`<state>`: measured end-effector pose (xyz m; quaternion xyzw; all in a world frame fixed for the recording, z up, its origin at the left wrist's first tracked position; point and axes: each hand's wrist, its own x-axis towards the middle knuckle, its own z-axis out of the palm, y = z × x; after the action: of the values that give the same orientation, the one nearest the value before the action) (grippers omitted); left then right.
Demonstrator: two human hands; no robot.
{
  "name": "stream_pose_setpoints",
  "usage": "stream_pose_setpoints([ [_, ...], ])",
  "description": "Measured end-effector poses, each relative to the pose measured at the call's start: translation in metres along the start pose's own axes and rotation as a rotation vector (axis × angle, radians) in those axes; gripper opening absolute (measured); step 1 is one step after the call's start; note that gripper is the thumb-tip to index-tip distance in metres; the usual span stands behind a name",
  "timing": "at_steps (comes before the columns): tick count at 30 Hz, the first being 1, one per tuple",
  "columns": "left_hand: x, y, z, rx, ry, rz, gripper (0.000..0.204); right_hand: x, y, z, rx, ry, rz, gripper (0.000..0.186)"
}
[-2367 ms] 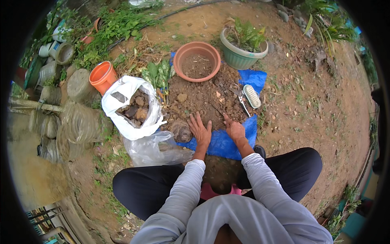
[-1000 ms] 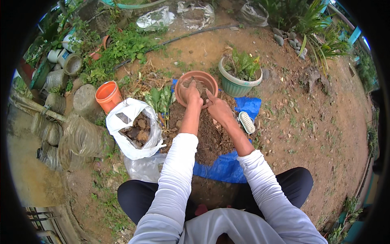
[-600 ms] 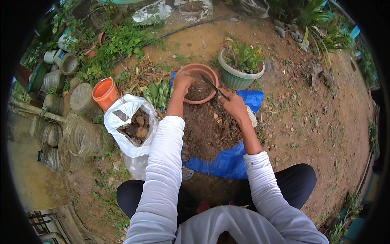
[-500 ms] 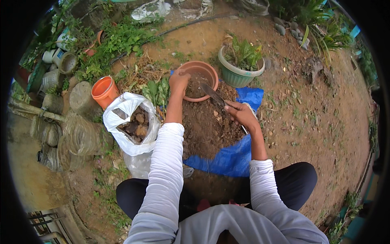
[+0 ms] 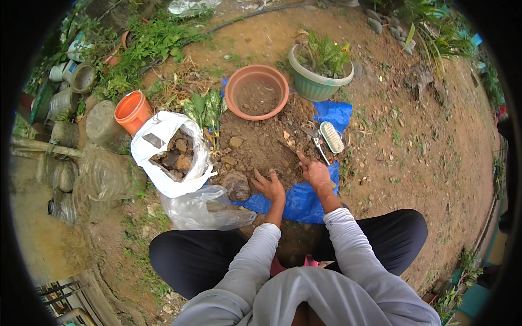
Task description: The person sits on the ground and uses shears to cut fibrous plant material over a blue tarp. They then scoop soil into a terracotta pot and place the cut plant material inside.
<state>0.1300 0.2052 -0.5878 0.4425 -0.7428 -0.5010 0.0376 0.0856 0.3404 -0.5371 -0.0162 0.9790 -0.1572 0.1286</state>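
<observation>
A person seated on bare ground works a mound of soil [image 5: 261, 144] heaped on a blue tarp [image 5: 304, 198], both hands at the mound's near edge. The left hand [image 5: 270, 186] lies palm down on the dirt with fingers spread; the right hand [image 5: 314, 173] is closed around the handle of a small trowel [image 5: 288, 148], whose blade points away into the soil. Just beyond the right hand lie a pair of garden shears [image 5: 315, 140] and a white scrubbing brush [image 5: 331, 136]. At the far side of the mound stands a wide terracotta-coloured pot [image 5: 235, 87] partly filled with earth, and to its right a green pot [image 5: 304, 81] holding a leafy plant. To the left, an open white plastic bag [image 5: 157, 130] contains dark lumps, with a clear plastic bag [image 5: 201, 209] crumpled nearer the person and an orange pot [image 5: 132, 111] standing farther left. A green seedling [image 5: 205, 107] lies between the white bag and the soil
</observation>
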Motion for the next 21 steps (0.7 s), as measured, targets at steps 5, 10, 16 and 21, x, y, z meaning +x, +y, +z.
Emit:
stream_pose_setpoints([
  [5,0.015,0.036,0.019,-0.163,-0.041,-0.377,0.081,-0.015,-0.008,0.029,0.11,-0.019,0.022,0.045],
  [10,0.019,0.045,0.027,-0.309,-0.072,-0.415,0.075,-0.033,-0.013,0.042,0.244,-0.218,0.076,0.046],
  [16,0.027,0.05,0.024,-0.402,-0.007,-0.509,0.059,-0.029,-0.001,0.062,0.579,-0.316,-0.005,0.044],
  [21,0.039,0.06,0.009,-0.37,0.019,-0.508,0.05,-0.031,-0.014,0.064,0.619,-0.229,-0.079,0.043],
])
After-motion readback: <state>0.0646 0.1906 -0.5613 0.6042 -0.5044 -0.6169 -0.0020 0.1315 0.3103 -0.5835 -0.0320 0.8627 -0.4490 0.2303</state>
